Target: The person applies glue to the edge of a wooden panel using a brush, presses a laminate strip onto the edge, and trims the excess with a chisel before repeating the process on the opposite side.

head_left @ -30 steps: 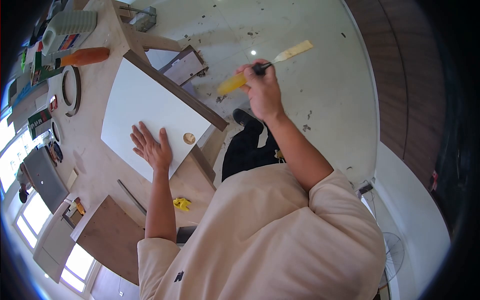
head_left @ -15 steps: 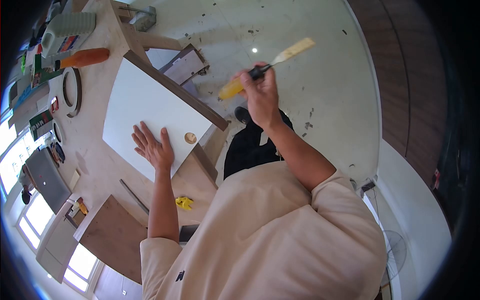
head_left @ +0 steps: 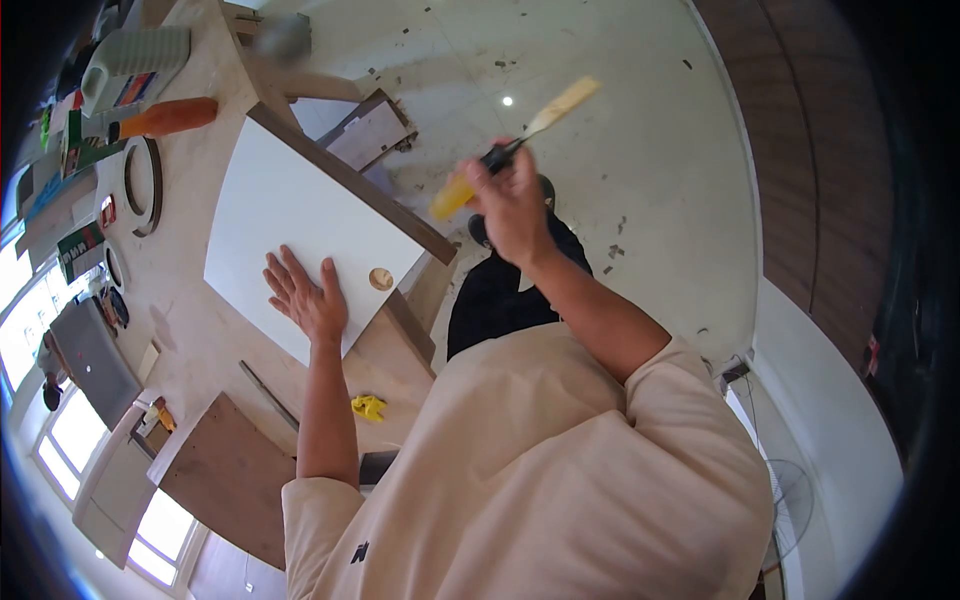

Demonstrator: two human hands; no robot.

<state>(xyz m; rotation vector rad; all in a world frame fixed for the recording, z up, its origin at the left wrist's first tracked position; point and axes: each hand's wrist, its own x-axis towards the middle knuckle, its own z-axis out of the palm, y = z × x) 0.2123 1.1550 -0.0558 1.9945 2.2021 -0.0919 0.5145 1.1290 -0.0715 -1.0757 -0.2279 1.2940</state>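
Observation:
A white board [head_left: 310, 215] with a dark edge along one side and a round hole near its corner lies on the wooden table. My left hand [head_left: 308, 295] rests flat on the board, fingers spread. My right hand [head_left: 512, 205] is in the air to the right of the board, wrapped round the yellow and black handle of a chisel [head_left: 560, 110]. Its flat, pale yellow blade points up and away from me over the floor. The chisel and right hand are slightly blurred.
On the wooden table [head_left: 190, 265] are an orange bottle [head_left: 170, 117], a pale jug [head_left: 140, 65], a roll of edge strip [head_left: 155, 185] and a yellow cloth-like item [head_left: 368, 407]. A brown panel [head_left: 225, 480] stands nearer me. Scraps [head_left: 617, 250] litter the floor.
My right hand and the chisel have moved a little left, towards the board, and slightly down. My left hand stays in place on the board.

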